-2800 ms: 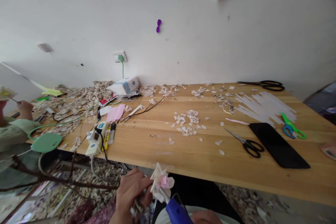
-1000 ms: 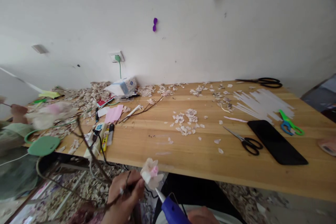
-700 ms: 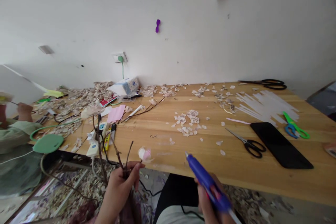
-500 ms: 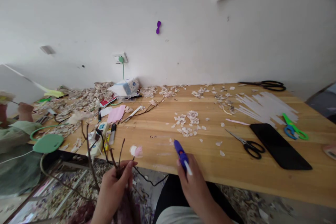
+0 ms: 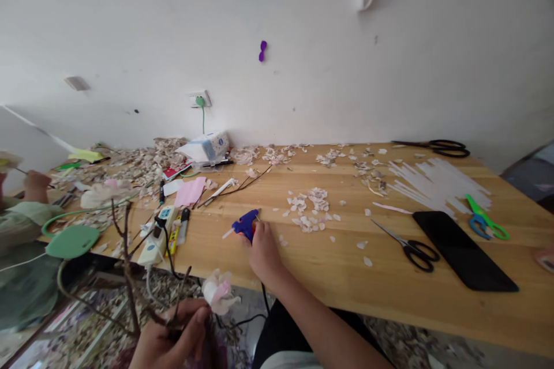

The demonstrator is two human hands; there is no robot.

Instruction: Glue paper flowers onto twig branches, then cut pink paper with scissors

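Observation:
My left hand [image 5: 175,334] is closed around a brown twig branch [image 5: 128,277] below the table's front edge. A pale flower [image 5: 219,292] with white and pink petals stands out just right of its fingertips. Over the table, my right hand [image 5: 265,251] grips the blue glue gun [image 5: 246,225], whose nozzle points to the upper right and whose glue stick sticks out to the left. The gun is at or just above the wood; I cannot tell whether it touches. Its black cord hangs down off the front edge.
Loose petals [image 5: 314,207] lie mid-table, with black-handled scissors [image 5: 415,249], a black phone [image 5: 463,251], green-blue scissors [image 5: 487,219] and white strips [image 5: 437,181] to the right. A power strip [image 5: 158,236] and yellow cutter [image 5: 173,234] lie left. Another person's hand [image 5: 37,184] shows far left.
My right hand has moved left and farther over the table, turning the glue gun. My left hand has come lower and left with the branch, and the flower now shows more fully.

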